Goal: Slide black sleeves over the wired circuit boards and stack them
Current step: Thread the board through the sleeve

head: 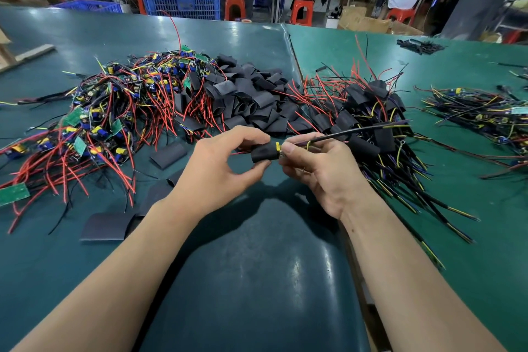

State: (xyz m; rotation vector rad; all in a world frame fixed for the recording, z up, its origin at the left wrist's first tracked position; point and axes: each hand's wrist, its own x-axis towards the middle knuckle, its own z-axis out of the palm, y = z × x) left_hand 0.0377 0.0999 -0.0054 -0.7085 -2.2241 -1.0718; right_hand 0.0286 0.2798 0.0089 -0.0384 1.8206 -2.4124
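Both hands (268, 163) pinching one sleeve (264, 152) over a board; cable-filled blue crate (180, 1) beyond.

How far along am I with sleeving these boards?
Done: a stack of sleeved boards lies to the right. In hand: your left hand pinches a black sleeve partly over a board whose wires your right hand holds. Left: a big tangle of bare boards and a pile of empty sleeves.
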